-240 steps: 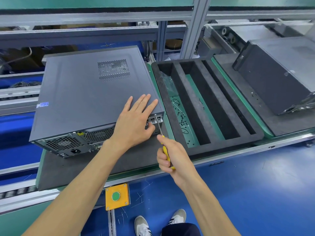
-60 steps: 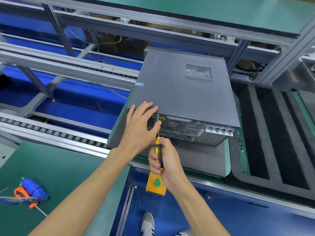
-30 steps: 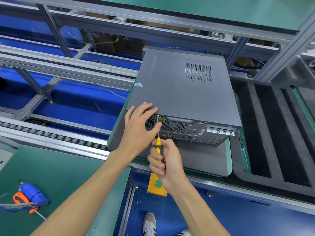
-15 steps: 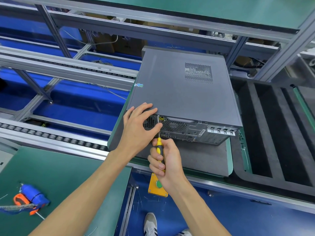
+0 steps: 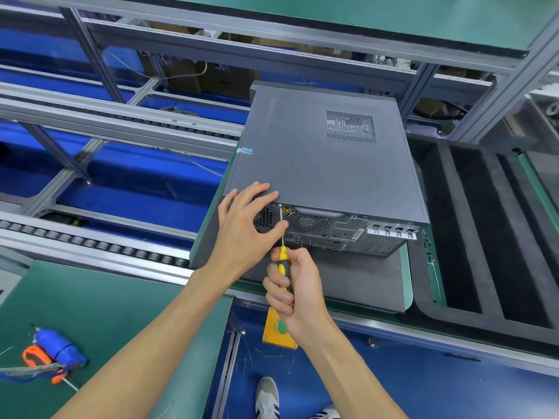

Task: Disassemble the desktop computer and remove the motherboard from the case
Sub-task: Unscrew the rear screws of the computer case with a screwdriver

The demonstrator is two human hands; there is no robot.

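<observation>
A dark grey desktop computer case (image 5: 320,164) lies on its side on a grey foam pad (image 5: 357,279), its rear panel with fan grilles and ports facing me. My left hand (image 5: 248,228) rests on the near left corner of the case, fingers on the top panel and thumb against the rear grille. My right hand (image 5: 293,291) grips a yellow and black screwdriver (image 5: 283,267). Its shaft points up to a screw at the top left edge of the rear panel.
A black foam tray with long slots (image 5: 490,231) lies right of the case. A yellow box with a green button (image 5: 279,328) hangs below the conveyor edge. A blue and orange tool (image 5: 51,355) lies on the green bench (image 5: 121,313) at lower left. Aluminium frame rails (image 5: 121,122) run behind.
Over the last second both hands stay at the rear left corner; my left fingers have curled a little tighter over the edge. Eight seconds ago I worked at the rear right corner.
</observation>
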